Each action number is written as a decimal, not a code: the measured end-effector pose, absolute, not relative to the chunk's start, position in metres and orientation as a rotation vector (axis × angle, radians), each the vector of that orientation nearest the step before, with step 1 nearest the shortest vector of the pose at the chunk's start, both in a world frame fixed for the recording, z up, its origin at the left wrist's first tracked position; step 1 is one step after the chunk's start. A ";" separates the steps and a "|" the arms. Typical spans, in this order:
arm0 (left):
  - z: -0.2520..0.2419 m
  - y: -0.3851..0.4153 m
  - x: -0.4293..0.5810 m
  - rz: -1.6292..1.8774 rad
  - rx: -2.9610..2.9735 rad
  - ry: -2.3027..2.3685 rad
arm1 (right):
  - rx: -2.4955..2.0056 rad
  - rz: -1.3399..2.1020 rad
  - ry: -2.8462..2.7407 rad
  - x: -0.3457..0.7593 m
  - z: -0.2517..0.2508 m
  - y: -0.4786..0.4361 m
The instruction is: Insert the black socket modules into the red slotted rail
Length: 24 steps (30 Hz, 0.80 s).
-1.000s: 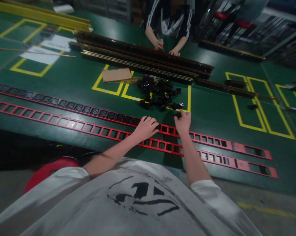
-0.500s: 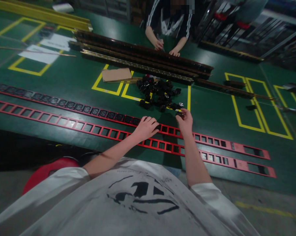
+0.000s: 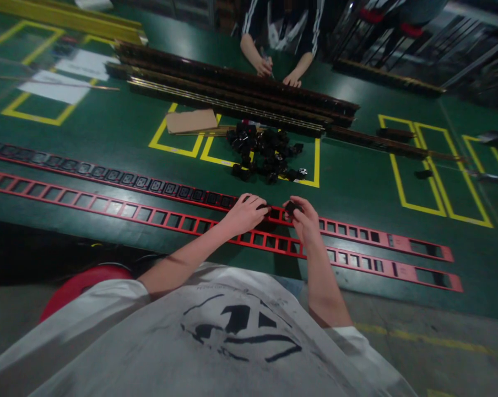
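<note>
Over the far red slotted strip (image 3: pixel 340 229), my left hand (image 3: pixel 245 212) has its fingers curled on a black socket module (image 3: pixel 265 210) at the strip. Just to the right, my right hand (image 3: pixel 306 218) pinches another black socket module (image 3: pixel 291 208) above the same strip. To the left of my left hand, a row of black sockets (image 3: pixel 156 185) fills the strip's openings. A second red slotted strip (image 3: pixel 199 226) lies parallel and nearer to me, its openings showing the green table. Beyond my hands sits a pile of loose black modules (image 3: pixel 269 149).
Long dark metal profiles (image 3: pixel 232 88) lie across the green table (image 3: pixel 120 132) behind the pile, near a piece of cardboard (image 3: pixel 192 121). Across the table, a person's hand (image 3: pixel 264 66) holds a pen-like tool. White papers (image 3: pixel 59 86) lie at the left; a red stool (image 3: pixel 86 284) is below.
My right hand has come back from the edge of the pile toward the red strip, bringing a black socket module. My left hand stays at nearly the same spot on the strip.
</note>
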<state>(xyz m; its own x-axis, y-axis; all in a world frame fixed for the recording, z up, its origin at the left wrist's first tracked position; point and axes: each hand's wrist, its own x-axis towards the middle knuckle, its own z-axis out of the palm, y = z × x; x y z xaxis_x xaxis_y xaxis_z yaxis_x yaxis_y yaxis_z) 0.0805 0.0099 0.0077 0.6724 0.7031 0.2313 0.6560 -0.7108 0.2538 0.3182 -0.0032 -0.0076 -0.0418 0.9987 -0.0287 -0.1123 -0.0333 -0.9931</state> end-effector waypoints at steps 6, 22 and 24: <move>0.004 0.011 0.081 0.486 2.716 1.137 | -1.186 1.157 -1.345 0.318 -0.006 -0.002; 0.004 0.011 0.082 0.521 2.639 1.249 | -1.354 0.735 -1.809 0.305 -0.009 -0.014; 0.004 0.011 0.082 0.519 2.642 1.252 | -1.352 0.719 -1.831 0.304 -0.008 -0.014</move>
